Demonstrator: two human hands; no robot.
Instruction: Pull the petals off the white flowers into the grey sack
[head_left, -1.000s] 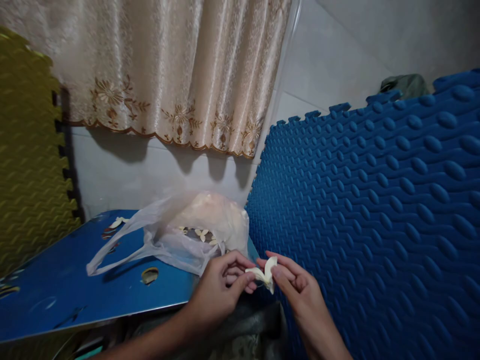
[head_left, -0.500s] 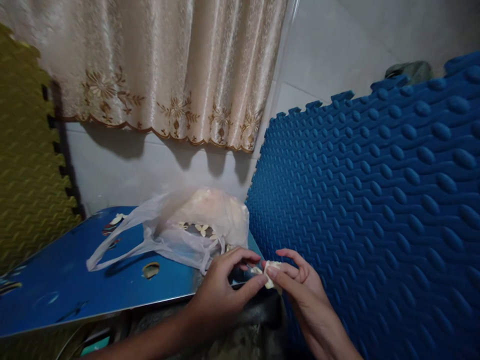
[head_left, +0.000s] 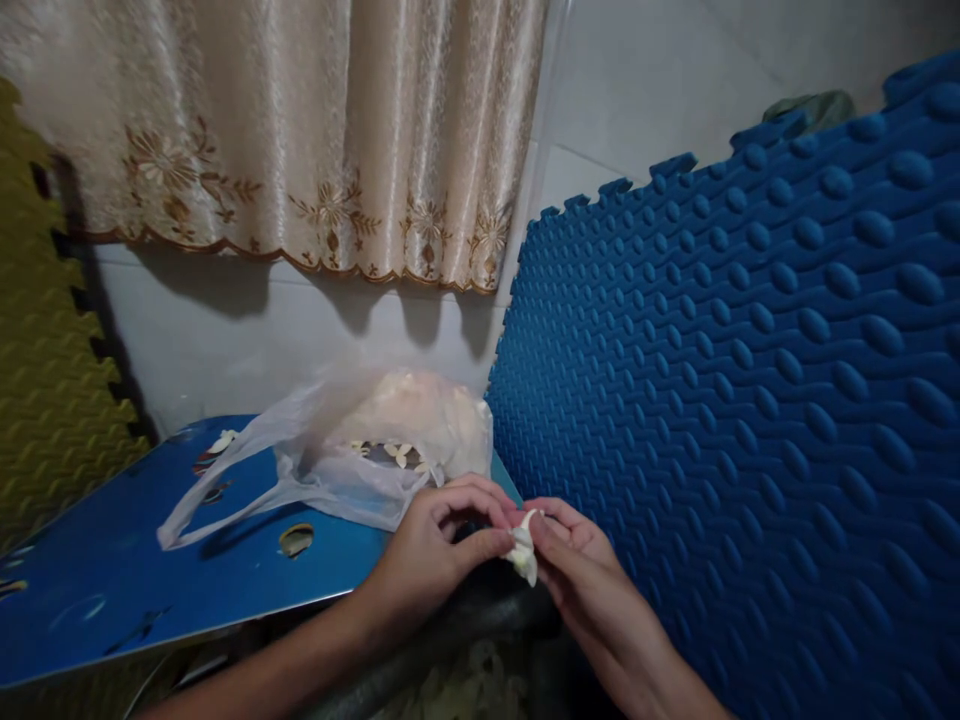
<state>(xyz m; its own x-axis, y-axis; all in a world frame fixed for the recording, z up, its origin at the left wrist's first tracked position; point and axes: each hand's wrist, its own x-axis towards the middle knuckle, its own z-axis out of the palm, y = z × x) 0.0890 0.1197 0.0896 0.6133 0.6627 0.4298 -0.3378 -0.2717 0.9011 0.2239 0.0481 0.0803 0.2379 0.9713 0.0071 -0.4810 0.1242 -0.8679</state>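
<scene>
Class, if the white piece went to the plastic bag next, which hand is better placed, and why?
Probably the left hand: it is at the white piece and nearer the plastic bag; the right hand is farther off, on the blue mat's side.

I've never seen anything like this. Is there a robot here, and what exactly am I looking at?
No robot here: these are a person's two bare hands. Every picture comes from one camera worn on that person's head, looking forward and down, so the left hand and right hand reach in from below.

Between them, in the grip of both, is a small pale piece; its exact nature is hard to make out.

Beyond the left hand, a translucent plastic bag lies on a blue tabletop. Small petal-shaped pieces show at the bag, though I can't tell whether they are inside it.

Around this are a blue textured mat on the right, a yellowish mat on the left and a patterned curtain behind.
</scene>
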